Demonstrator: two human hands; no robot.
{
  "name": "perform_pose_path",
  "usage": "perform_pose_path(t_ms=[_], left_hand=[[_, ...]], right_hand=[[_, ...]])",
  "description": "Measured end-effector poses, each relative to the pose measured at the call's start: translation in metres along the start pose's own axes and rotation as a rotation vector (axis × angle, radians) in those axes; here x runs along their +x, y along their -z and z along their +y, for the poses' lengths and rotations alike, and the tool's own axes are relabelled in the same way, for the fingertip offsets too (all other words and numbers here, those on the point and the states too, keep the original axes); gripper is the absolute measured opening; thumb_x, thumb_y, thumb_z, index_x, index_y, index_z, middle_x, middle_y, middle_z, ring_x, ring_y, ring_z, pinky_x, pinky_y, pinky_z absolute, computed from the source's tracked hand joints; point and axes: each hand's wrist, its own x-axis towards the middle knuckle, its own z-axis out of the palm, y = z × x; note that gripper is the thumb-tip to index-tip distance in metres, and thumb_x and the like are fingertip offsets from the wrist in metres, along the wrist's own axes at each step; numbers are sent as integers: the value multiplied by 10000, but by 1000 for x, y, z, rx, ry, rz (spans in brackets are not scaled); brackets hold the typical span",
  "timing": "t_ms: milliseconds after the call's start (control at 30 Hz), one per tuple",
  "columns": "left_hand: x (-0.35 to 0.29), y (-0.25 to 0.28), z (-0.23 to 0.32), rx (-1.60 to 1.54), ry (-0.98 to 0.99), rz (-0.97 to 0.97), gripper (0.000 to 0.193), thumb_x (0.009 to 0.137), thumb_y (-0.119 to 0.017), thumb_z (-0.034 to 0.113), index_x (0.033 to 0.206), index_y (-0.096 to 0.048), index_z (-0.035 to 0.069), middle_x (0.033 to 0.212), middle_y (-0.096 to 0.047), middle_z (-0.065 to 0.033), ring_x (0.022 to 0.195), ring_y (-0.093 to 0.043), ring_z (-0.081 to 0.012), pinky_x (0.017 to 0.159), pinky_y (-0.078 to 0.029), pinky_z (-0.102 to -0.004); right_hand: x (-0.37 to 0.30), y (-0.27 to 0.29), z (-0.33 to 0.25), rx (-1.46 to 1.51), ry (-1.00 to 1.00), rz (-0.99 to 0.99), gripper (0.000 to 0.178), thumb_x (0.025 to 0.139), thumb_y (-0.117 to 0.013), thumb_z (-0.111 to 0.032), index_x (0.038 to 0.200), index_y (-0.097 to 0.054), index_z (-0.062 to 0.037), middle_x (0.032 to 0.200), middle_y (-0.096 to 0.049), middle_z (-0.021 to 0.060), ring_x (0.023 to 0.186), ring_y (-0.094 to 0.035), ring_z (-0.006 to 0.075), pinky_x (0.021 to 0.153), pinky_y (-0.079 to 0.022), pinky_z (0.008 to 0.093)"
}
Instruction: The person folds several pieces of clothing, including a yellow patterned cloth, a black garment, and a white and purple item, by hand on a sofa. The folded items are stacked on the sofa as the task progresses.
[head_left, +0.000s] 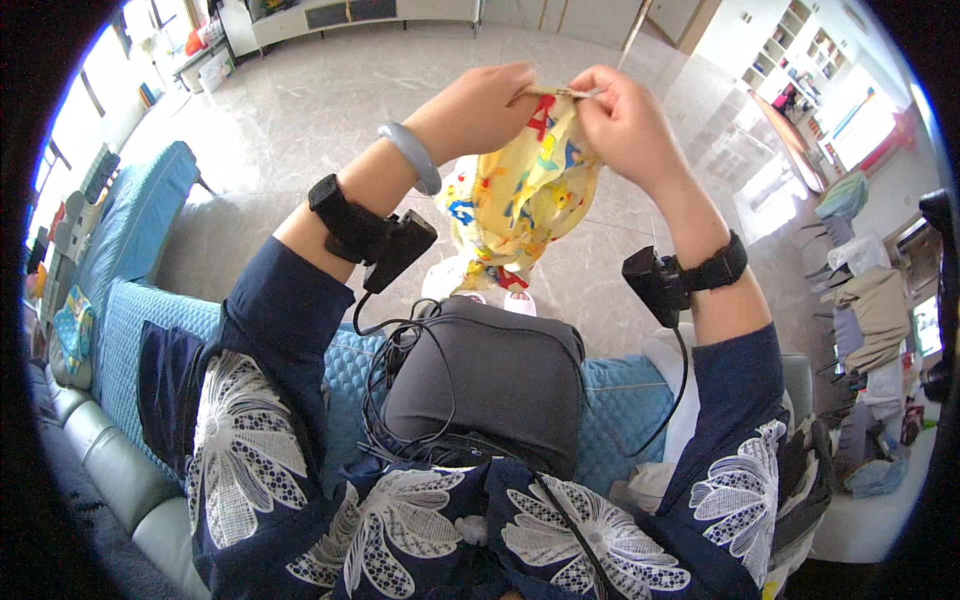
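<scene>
two hands share one yellow cloth (540, 195), raised out ahead of the body above the grey tiled floor (300, 110). the grip of the left hand (490, 95) pinches one end of its top edge, fingers closed; the grip of the right hand (625, 115) pinches the other end, beside a pale strip (590, 93) that i can't identify. from here the edge could slip free if either pinch loosens, since only a narrow band seems held, and the hanging folds could twist if the hands turn unevenly. the black cables (400, 370) looped near the lap might snag if the arms reach farther. the cloth looks thin and soft, creased rather than flat, printed with red, blue and green motifs, its bunched lower part hanging near the pale footwear (520, 302), though whether they touch is unclear
</scene>
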Motion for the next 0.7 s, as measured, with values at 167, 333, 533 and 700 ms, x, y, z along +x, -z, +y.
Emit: perform_pose_path(t_ms=[167, 333, 533, 700], left_hand=[[-15, 6, -58, 180, 164, -37, 189, 778, -546, 198, 845, -540, 22, 746, -572, -185, 704, -558, -336, 648, -454, -410], [-23, 34, -98, -117, 831, -69, 209, 811, -531, 232, 916, -571, 56, 811, -583, -93, 762, -564, -214, 675, -497, -392], [-9, 43, -57, -294, 692, 57, 198, 863, -448, 127, 1002, -574, 67, 925, -584, -37, 860, -554, -162, 733, -501, -348], [19, 43, -64, -240, 284, -84, 219, 819, -396, -13, 945, -568, 40, 927, -587, -36, 847, -546, -124, 806, -460, -283]], right_hand=[[9, 31, 22, -196, 14, 157, 112, 847, -465, -48, 838, -561, 9, 644, -594, 36, 545, -538, 59, 467, -414, 215], [9, 69, 27, -420, -408, 58, 109, 805, -523, -96, 737, -565, -23, 631, -601, 66, 524, -557, 118, 476, -433, 251], [0, 71, 56, -498, -421, -219, 39, 732, -564, -56, 737, -543, -23, 650, -585, 44, 594, -532, 130, 547, -429, 257], [9, 66, 22, -403, -306, -323, 163, 757, -540, 15, 897, -495, -55, 856, -507, 48, 642, -531, 112, 569, -444, 257]])
